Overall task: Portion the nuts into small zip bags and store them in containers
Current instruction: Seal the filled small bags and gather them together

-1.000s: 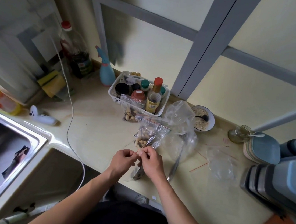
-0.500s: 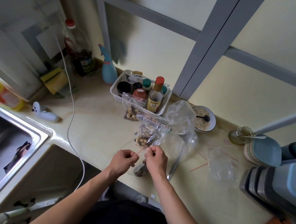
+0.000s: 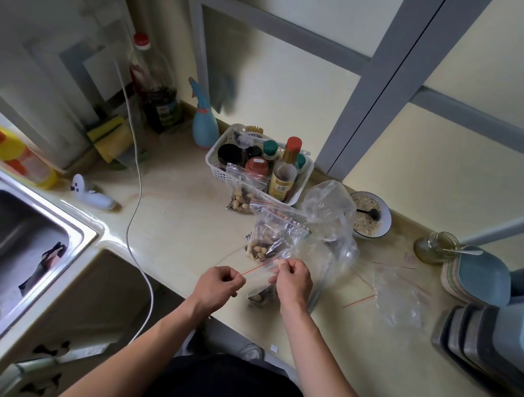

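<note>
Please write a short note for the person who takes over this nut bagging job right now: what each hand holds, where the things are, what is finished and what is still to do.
Left hand: grip pinched on one end of the red zip strip.
Right hand: grip pinched on the other end; the small zip bag with nuts hangs below it at the counter edge.
Done: two filled bags, one just behind the hands, one against the white basket.
Empty bags lie to the right; a big clear bag stands behind.
Left: finish sealing this bag, fill more, put all into containers. None is stored yet.
</note>
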Tool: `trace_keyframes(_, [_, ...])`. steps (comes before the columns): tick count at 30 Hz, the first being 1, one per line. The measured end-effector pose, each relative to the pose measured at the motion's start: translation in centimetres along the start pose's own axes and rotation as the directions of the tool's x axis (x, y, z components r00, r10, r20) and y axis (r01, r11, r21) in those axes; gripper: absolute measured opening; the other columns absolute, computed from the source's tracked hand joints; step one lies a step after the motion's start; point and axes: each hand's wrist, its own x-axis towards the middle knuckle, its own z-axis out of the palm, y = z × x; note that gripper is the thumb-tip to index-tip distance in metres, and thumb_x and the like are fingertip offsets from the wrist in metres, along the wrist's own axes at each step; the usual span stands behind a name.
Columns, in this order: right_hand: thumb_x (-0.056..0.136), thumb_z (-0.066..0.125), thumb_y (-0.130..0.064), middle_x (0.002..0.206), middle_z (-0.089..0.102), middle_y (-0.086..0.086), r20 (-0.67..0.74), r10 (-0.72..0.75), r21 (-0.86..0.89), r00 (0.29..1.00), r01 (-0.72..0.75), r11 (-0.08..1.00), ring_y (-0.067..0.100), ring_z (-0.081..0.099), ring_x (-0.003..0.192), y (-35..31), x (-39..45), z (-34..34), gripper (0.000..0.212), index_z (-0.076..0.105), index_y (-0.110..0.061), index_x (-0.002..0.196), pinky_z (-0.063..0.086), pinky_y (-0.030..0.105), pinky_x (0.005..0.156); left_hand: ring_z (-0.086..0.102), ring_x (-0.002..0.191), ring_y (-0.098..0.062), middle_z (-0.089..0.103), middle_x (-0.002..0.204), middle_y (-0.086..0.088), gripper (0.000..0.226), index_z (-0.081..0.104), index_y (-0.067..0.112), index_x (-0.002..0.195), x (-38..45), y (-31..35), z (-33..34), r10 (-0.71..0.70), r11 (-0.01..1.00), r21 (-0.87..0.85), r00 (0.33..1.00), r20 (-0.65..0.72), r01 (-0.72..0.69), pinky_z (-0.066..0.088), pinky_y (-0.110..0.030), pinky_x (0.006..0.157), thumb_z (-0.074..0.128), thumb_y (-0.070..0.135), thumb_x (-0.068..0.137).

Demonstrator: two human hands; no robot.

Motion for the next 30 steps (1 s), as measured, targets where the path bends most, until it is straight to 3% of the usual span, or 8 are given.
trace_keyframes(9, [0.098,0.055,-0.013,0.075,0.073,0.011,0.009,0.025,0.045,1.0,-0.025,0.999,0.008,0.064,0.044,-0.1,0.3,0.2,0.013,0.063,-0.005,0.092,0.041,0.012,0.044,0.067,0.064,-0.007,0.066,0.065,0.004,0.022,0.067,0.009,0.078,-0.1,-0.5,-0.7,0.024,1.0,0.011,0.998,-0.054,-0.024,0.046,-0.022,0.06,0.07,0.028,0.09])
trace_keyframes(15, [0.101,0.054,-0.013,0.071,0.069,0.004,0.198,0.108,0.232,0.974,-0.154,0.96,0.021,0.068,0.056,0.1,0.9,0.1,0.021,0.06,-0.008,0.082,0.058,0.033,0.063,0.068,0.077,-0.015,0.069,0.072,0.001,0.021,0.066,0.012,0.079,-0.1,-0.4,-0.8,-0.038,0.978,-0.208,0.994,-0.102,0.016,0.047,-0.029,0.07,0.071,0.03,0.09])
trace_keyframes(18, [0.102,0.056,-0.008,0.077,0.064,0.01,0.355,0.224,0.384,0.908,-0.36,0.85,0.02,0.069,0.058,-0.3,1.1,-0.7,0.018,0.061,-0.005,0.086,0.062,0.035,0.069,0.066,0.095,-0.012,0.072,0.094,0.0,0.032,0.067,0.011,0.098,-0.1,-0.1,-1.2,-0.052,0.928,-0.367,0.998,0.036,0.061,0.047,-0.03,0.086,0.072,0.04,0.087])
trace_keyframes(20, [0.101,0.057,-0.006,0.078,0.064,0.015,0.416,0.252,0.42,0.874,-0.43,0.799,0.023,0.071,0.06,-0.2,1.3,-1.1,0.014,0.062,-0.001,0.089,0.063,0.039,0.072,0.064,0.104,-0.003,0.073,0.107,0.007,0.035,0.07,0.014,0.108,-0.3,-0.1,-1.3,-0.049,0.937,-0.334,0.984,0.17,0.104,0.046,-0.028,0.093,0.07,0.043,0.09])
trace_keyframes(22, [0.1,0.058,-0.006,0.08,0.064,0.019,0.441,0.268,0.426,0.857,-0.462,0.778,0.025,0.073,0.061,-0.2,1.3,-1.1,0.012,0.062,0.002,0.091,0.063,0.043,0.077,0.064,0.095,0.005,0.074,0.1,0.012,0.024,0.072,0.011,0.102,-0.3,-0.3,-0.8,-0.029,0.965,-0.247,0.975,0.22,0.084,0.046,-0.017,0.084,0.067,0.033,0.095])
trace_keyframes(24, [0.098,0.061,-0.005,0.08,0.064,0.018,0.439,0.285,0.434,0.852,-0.479,0.763,0.028,0.073,0.062,-0.2,1.3,-1.1,0.009,0.063,0.003,0.095,0.06,0.049,0.084,0.06,0.072,0.003,0.069,0.075,0.012,0.021,0.066,0.007,0.079,0.1,-0.5,-0.3,-0.008,0.978,-0.206,0.988,0.155,0.04,0.043,-0.008,0.066,0.066,0.02,0.095])
trace_keyframes(26, [0.097,0.064,-0.007,0.08,0.065,0.015,0.422,0.303,0.416,0.854,-0.48,0.772,0.03,0.073,0.068,-0.3,1.3,-1.1,0.013,0.064,0.004,0.103,0.061,0.05,0.083,0.053,0.062,-0.001,0.06,0.064,0.009,0.03,0.057,0.013,0.067,0.9,-0.8,-0.3,-0.022,0.983,-0.178,0.997,0.077,0.036,0.041,-0.012,0.06,0.069,0.02,0.094])
trace_keyframes(30, [0.098,0.063,-0.012,0.084,0.069,0.012,0.359,0.284,0.353,0.889,-0.41,0.841,0.03,0.074,0.077,-0.7,1.0,-1.2,0.014,0.066,0.001,0.104,0.06,0.034,0.066,0.054,0.061,-0.01,0.058,0.061,0.003,0.036,0.056,0.015,0.065,2.7,-0.8,-1.0,-0.061,0.994,-0.094,0.998,0.017,0.062,0.043,-0.027,0.066,0.072,0.036,0.09])
